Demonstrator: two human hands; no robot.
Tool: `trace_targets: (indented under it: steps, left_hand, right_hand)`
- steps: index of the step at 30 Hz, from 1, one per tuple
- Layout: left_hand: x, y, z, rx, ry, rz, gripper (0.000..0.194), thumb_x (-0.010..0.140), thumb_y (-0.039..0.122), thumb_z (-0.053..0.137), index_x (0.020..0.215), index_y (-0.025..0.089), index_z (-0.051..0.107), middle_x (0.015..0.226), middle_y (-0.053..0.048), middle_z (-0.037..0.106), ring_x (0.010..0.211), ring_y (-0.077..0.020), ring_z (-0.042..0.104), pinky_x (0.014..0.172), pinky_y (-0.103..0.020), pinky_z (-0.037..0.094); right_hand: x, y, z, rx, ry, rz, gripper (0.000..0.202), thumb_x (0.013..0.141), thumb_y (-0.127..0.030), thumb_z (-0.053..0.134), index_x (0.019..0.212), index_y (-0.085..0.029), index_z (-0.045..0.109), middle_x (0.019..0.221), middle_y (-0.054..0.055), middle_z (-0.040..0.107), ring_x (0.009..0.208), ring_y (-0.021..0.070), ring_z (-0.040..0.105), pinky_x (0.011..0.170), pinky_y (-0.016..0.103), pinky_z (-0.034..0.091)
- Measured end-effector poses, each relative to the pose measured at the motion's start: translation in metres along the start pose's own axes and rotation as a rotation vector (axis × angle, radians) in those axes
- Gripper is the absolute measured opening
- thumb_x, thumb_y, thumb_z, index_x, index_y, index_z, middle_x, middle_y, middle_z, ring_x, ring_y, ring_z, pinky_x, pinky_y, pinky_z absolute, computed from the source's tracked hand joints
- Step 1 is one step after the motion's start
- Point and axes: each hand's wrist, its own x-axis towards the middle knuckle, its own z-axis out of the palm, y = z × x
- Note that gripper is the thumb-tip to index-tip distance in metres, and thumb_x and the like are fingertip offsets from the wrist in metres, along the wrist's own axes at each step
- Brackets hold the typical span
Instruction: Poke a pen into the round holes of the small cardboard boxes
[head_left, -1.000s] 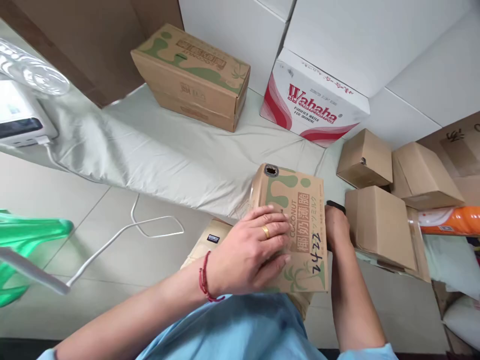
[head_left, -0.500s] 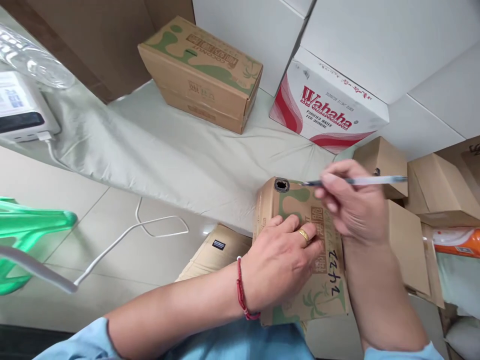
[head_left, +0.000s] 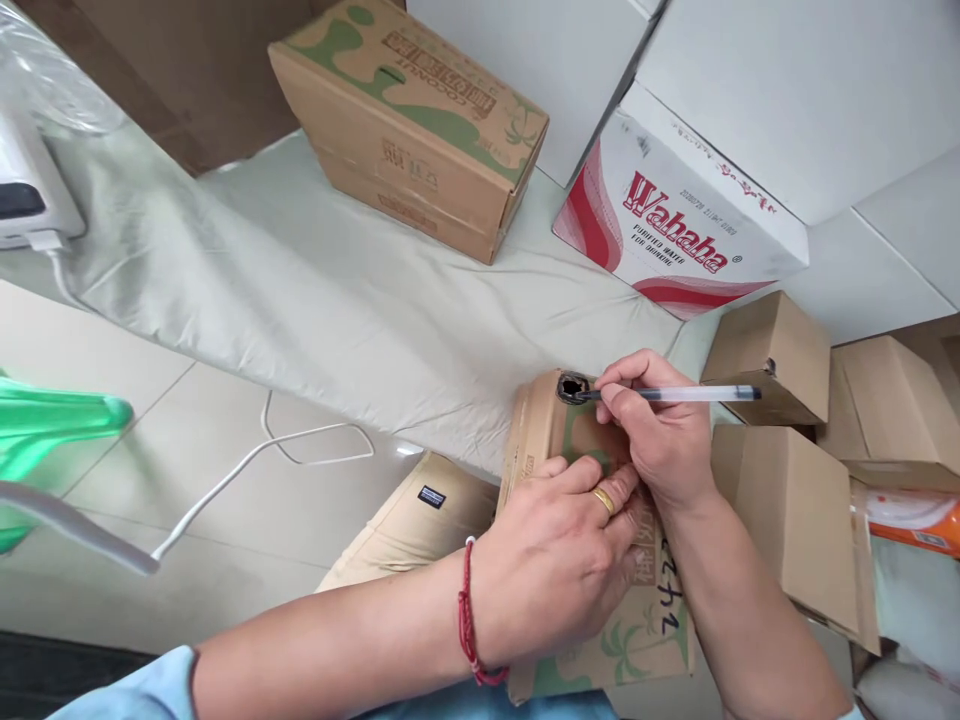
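Nearest us, our L hand lies on the carton, fingers bent a bit, close tog., laid over the face w/o pinching. Our R hand pinches a pen btwn thumb & forefinger, other fingers curled under; its tip's at the black ring around the hole nr the carton's far L corner.

Carton's at our lap, tilted, far end by the cloth edge: brown cardboard, green splash & palm print, dark handwritten digits on R side. Both hands block most of the lettering, & our R arm hides part of the digits.

To L, our beige trouser leg; farther L, a white cable loops over floor tiles.

Beyond, wrinkled pale green cloth bears a matching coconut box & a red/white Wahaha box. Plain brown boxes cluster to R w/ an orange pkg. A white device sits far L, cut off by the view's edge.
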Motion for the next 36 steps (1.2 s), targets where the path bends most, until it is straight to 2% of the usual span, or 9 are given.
trace_targets:
  steps: [5, 11, 18, 28, 36]
  left_hand:
    - [0.0000, -0.0002, -0.0008, 0.008, -0.013, 0.002, 0.024, 0.104, 0.034, 0.064, 0.119, 0.017, 0.072, 0.128, -0.003, 0.078, 0.092, -0.0223, 0.056, 0.077, -0.043, 0.041]
    - [0.0006, 0.0001, -0.0017, -0.002, -0.025, 0.003, 0.022, 0.105, 0.034, 0.061, 0.114, 0.018, 0.073, 0.125, -0.005, 0.078, 0.092, -0.0223, 0.058, 0.077, -0.044, 0.042]
    - [-0.0008, 0.0003, 0.0007, 0.002, -0.017, 0.003, 0.022, 0.107, 0.035, 0.059, 0.113, 0.018, 0.072, 0.125, -0.005, 0.078, 0.094, -0.0228, 0.058, 0.079, -0.044, 0.042]
    - [-0.0008, -0.0001, 0.0009, -0.007, 0.009, 0.003, 0.019, 0.103, 0.033, 0.063, 0.112, 0.018, 0.072, 0.123, -0.003, 0.079, 0.091, -0.0224, 0.056, 0.076, -0.044, 0.041]
    - [-0.0016, -0.0014, 0.0035, -0.008, 0.027, 0.015, 0.020, 0.105, 0.034, 0.061, 0.109, 0.018, 0.072, 0.123, -0.004, 0.078, 0.093, -0.0229, 0.056, 0.078, -0.043, 0.039]
  right_hand:
    - [0.0026, -0.0019, 0.0021, -0.061, -0.004, -0.007, 0.009, 0.096, -0.030, 0.070, 0.089, -0.023, 0.071, 0.073, -0.003, 0.071, 0.064, 0.0124, 0.063, 0.058, 0.024, 0.048]
    - [0.0038, -0.0011, 0.0036, -0.078, 0.018, -0.034, 0.010, 0.097, -0.029, 0.069, 0.089, -0.024, 0.071, 0.074, -0.003, 0.071, 0.064, 0.0122, 0.064, 0.059, 0.024, 0.049]
    - [0.0034, 0.0018, 0.0028, -0.118, -0.016, -0.032, 0.012, 0.099, -0.034, 0.069, 0.091, -0.024, 0.070, 0.076, -0.002, 0.073, 0.067, 0.0132, 0.066, 0.061, 0.025, 0.051]
    - [0.0010, -0.0026, 0.0016, -0.112, -0.040, 0.004, 0.012, 0.094, -0.027, 0.069, 0.082, -0.024, 0.067, 0.067, -0.004, 0.066, 0.057, 0.0114, 0.054, 0.053, 0.023, 0.041]
    - [0.0006, 0.0011, 0.0007, -0.139, -0.020, -0.052, 0.014, 0.090, -0.022, 0.063, 0.076, -0.024, 0.062, 0.060, -0.006, 0.056, 0.053, 0.0110, 0.044, 0.050, 0.024, 0.036]
